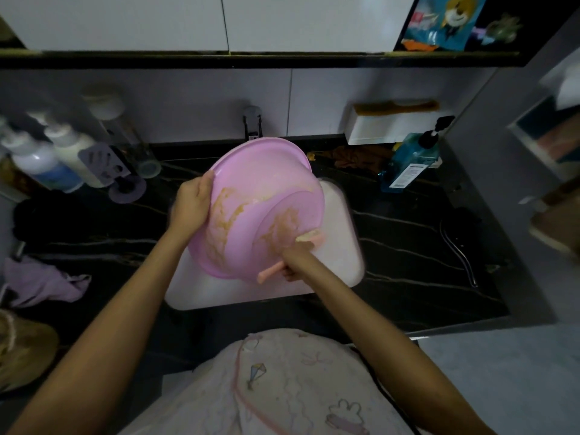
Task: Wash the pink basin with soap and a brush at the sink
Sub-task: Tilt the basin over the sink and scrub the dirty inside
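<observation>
The pink basin (pixel 251 180) is tipped on its side above the white sink (pixel 339 252), its underside turned toward me and smeared with yellowish suds. My left hand (pixel 191 205) grips its left rim. My right hand (pixel 296 257) holds a pink brush (pixel 273 273) by the handle, with the bristle head pressed against the basin's round base at the lower right. Part of the brush is hidden by my fingers.
A dark faucet (pixel 252 122) stands behind the basin. Pump bottles (pixel 67 152) crowd the left of the black counter (pixel 408 240), with a blue pump bottle (pixel 411 161) at the right. A purple cloth (pixel 44 282) lies at the left front.
</observation>
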`<control>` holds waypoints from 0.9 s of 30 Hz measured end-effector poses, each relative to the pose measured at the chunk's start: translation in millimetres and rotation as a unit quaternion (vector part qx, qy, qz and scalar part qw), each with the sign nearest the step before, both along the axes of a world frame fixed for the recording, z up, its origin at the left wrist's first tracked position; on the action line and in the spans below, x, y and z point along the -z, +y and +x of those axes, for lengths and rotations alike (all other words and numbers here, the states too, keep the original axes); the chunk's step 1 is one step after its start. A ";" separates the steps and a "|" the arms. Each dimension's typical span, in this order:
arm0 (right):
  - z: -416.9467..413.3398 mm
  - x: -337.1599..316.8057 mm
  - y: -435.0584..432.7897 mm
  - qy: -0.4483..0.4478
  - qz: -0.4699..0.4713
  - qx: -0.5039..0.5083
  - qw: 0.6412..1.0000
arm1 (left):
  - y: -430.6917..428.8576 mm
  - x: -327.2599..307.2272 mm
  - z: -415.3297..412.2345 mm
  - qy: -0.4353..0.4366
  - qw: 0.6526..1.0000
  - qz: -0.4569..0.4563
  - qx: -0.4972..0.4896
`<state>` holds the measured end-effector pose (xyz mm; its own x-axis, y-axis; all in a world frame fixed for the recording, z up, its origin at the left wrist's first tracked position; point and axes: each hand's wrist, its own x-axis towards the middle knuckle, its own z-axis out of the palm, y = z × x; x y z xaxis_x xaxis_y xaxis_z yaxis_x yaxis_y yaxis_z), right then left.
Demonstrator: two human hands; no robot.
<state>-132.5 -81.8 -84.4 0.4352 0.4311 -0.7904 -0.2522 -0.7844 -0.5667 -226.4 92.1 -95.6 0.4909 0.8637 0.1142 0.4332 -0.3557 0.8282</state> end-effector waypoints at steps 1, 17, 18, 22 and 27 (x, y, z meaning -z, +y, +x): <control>-1.2 -3.9 -1.2 0.011 0.002 0.003 1.000 | -1.3 0.2 0.4 -0.002 1.000 -0.001 -0.003; -24.5 -36.4 2.7 -0.003 0.068 -0.106 0.992 | 2.8 -1.3 -2.0 0.020 0.999 -0.027 -0.034; -12.3 -26.6 8.8 -0.018 0.051 -0.058 0.997 | 3.0 -1.6 -1.7 0.021 0.999 -0.031 -0.030; -25.7 -36.7 7.4 0.025 0.023 -0.068 0.997 | 1.6 -3.1 0.9 0.029 0.999 -0.027 -0.024; -26.1 -25.0 10.1 -0.018 0.056 -0.081 0.995 | 4.1 -0.8 -1.7 0.026 0.999 -0.038 -0.028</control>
